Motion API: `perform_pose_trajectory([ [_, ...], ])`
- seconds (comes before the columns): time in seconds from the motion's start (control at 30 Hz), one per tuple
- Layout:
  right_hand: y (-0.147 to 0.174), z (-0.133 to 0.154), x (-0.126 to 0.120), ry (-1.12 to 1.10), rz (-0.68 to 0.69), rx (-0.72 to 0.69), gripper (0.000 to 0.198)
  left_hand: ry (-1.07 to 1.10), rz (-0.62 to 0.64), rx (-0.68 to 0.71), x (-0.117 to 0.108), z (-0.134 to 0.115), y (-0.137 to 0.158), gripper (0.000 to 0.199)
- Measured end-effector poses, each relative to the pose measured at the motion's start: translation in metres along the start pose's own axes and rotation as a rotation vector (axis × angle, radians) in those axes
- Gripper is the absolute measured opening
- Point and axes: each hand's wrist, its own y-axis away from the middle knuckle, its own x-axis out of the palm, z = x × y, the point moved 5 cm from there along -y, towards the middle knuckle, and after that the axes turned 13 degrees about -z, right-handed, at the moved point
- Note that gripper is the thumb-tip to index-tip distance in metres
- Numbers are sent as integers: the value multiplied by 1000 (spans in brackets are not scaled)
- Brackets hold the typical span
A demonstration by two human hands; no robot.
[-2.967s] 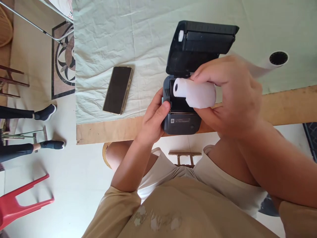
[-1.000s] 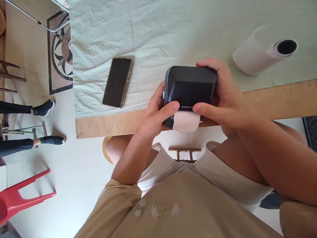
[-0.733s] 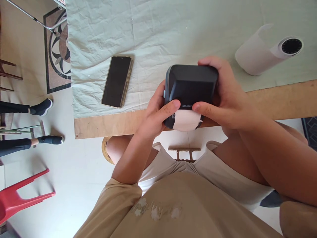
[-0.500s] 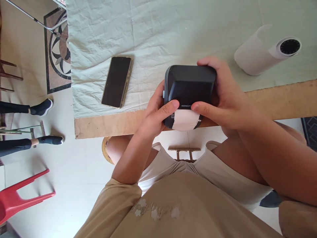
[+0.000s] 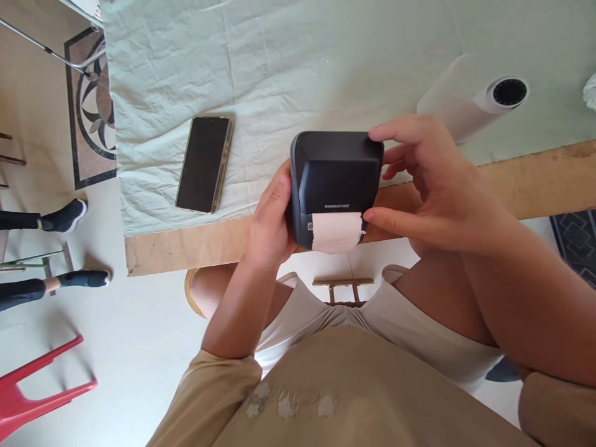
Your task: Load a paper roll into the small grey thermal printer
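Observation:
A black label printer (image 5: 342,181) with NIIMBOT lettering is held above the table's front edge. A pale paper strip (image 5: 337,232) sticks out of its near side. My left hand (image 5: 271,220) is closed around the printer's left side, most of its fingers hidden underneath. My right hand (image 5: 440,183) is at the other side with its fingers spread. Its index fingertip touches the top right corner and its thumb tip lies by the lower right edge; the middle fingers stand off from the casing.
A smartphone (image 5: 203,164) lies face up on the pale green tablecloth (image 5: 279,68), left of the printer. To the right lies a white roll (image 5: 459,102) with a dark core end. Bare wood (image 5: 186,245) edges the table. A red stool (image 5: 41,391) and another person's shoes (image 5: 65,216) are at left.
My right hand has loosened from the printer, its fingers spreading to the right. My left thumb has moved off the front to the left side. The view has shifted slightly.

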Motion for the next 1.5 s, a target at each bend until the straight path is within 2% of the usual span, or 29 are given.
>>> perform_pose_trajectory([
  [0.17, -1, 1, -3, 29, -28, 16, 72, -28, -93, 70, -8, -3, 2, 59],
  [0.37, -8, 10, -10, -48, 109, 0, 85, -40, -112, 4, -9, -4, 1, 50],
  [0.43, -11, 16, -12, -66, 85, -17, 82, -11, -116, 7, -8, -3, -1, 52],
  [0.5, -12, 22, -12, -55, 18, -45, 75, 30, -73, 13, -4, -1, -3, 58],
  [0.57, -14, 27, -11, -66, -66, -77, 68, 57, 44, 16, 2, -1, -4, 63],
  [0.67, -15, 31, -11, -107, -315, -73, 41, 42, 191, 30, 7, -5, -3, 50],
  [0.77, -15, 29, -14, -130, -581, -25, 6, 27, 202, 50, 6, -8, -2, 45],
  [0.8, -16, 30, -14, -121, -607, -36, 7, 25, 209, 65, 6, -9, -2, 45],
  [0.87, -20, 32, -11, -7, -521, -63, 17, 7, 231, 93, 6, -8, -3, 50],
  [0.97, -24, 33, -2, 360, -193, -103, 7, -31, 288, 141, 6, -6, -6, 63],
  [1.03, -25, 29, 3, 528, 28, -77, 24, -59, 326, 196, 5, -6, -7, 68],
  [1.1, -26, 26, 5, 532, 164, -1, 42, -94, 352, 236, 4, -8, -7, 65],
  [1.2, -31, 28, 2, 306, 215, 183, 45, -107, 350, 243, 5, -11, -4, 57],
  [1.27, -33, 32, -6, 55, 136, 320, 41, -76, 292, 232, 6, -13, -2, 52],
  [1.37, -34, 28, -29, -268, -252, 502, 43, -22, 167, 156, 8, -14, 0, 42],
  [1.43, -30, 16, -38, -335, -456, 619, 48, 6, 106, 84, 10, -14, 0, 40],
  [1.5, -25, 2, -39, -310, -519, 643, 54, 14, 69, 40, 12, -15, 1, 40],
])
